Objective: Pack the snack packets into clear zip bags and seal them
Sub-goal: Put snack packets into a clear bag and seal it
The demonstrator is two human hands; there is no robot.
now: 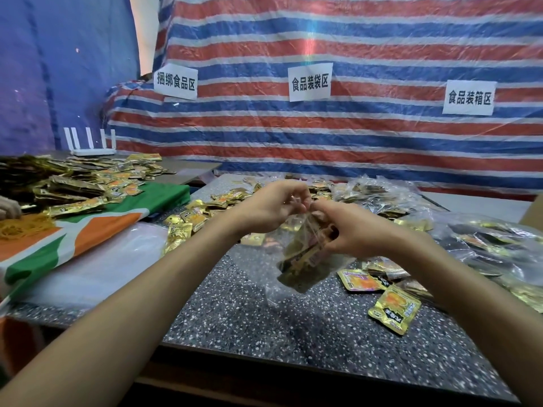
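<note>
Since the filled zip bag (304,259) hangs limp, light and likely slippery at mid-frame above the worktop (264,324), left hand (271,208) and right hand (351,227) each pinch its top edge, the sensible grip.

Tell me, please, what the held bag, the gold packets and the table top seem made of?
Bag: thin clear plastic film; contents show through, it crinkles. Gold packets: likely metallised foil, shiny, printed. Table top: speckled stone or a laminate imitating it, smooth with slight sheen.
</note>
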